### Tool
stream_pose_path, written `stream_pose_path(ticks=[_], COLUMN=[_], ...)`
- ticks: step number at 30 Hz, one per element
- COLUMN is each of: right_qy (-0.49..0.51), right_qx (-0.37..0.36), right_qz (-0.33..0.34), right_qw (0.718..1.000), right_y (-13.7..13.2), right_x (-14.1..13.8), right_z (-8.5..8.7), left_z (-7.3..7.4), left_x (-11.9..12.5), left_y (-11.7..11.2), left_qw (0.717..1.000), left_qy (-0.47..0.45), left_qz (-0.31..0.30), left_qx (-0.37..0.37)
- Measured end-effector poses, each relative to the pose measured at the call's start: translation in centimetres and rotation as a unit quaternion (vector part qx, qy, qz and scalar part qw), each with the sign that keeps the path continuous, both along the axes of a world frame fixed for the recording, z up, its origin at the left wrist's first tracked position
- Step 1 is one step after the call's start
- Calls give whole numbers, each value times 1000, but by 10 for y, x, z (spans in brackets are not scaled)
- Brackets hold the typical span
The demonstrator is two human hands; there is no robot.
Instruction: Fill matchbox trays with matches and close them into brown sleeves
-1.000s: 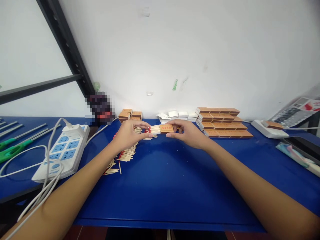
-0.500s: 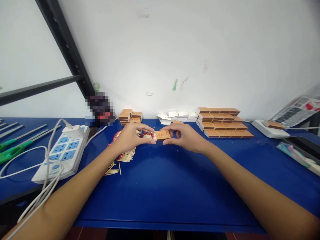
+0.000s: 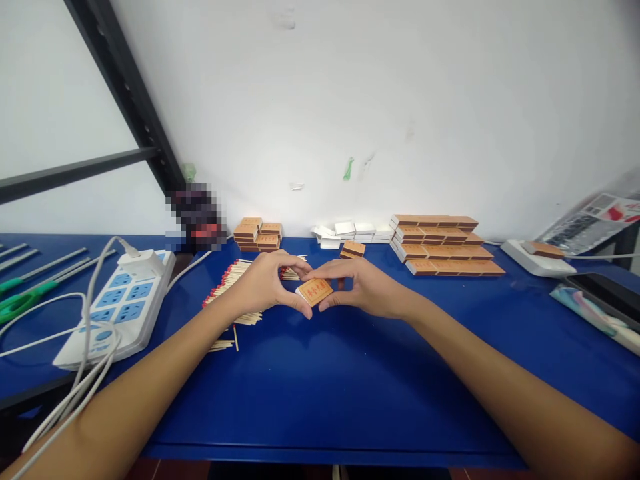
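Between my two hands, above the blue table, is an orange-brown matchbox with red lettering on top. Its white inner tray barely shows at the left end. My left hand pinches that end between thumb and fingers. The opposite end is gripped by the thumb and fingers of my right hand. A heap of loose matches with red heads lies beside and partly behind my left hand and forearm.
Matchboxes form a small stack at back left and a stepped stack at back right. White trays and two matchboxes lie between. A power strip with cables is left; a phone is right.
The tray of matches has slid into the matchbox sleeve, so the box is now nearly closed. Both hands have come closer together, and the box is tilted and slightly nearer to me.
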State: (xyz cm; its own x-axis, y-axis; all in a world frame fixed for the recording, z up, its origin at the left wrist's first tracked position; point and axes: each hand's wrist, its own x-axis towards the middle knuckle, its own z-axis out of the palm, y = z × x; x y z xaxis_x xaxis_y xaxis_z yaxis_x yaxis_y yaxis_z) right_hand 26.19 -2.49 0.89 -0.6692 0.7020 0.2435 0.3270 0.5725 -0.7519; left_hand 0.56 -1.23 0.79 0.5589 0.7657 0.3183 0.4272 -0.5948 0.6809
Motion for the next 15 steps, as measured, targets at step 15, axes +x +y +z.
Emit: stream_pose_path(ticks=[15], right_qy=[-73], right_qx=[157], right_qz=[-384], right_qw=[907], right_y=[33], right_x=[110], right_z=[42], left_z=[-5], left_x=[-1], left_y=[7], left_qw=[991], left_qy=[-8], left_qz=[72], left_qx=[114])
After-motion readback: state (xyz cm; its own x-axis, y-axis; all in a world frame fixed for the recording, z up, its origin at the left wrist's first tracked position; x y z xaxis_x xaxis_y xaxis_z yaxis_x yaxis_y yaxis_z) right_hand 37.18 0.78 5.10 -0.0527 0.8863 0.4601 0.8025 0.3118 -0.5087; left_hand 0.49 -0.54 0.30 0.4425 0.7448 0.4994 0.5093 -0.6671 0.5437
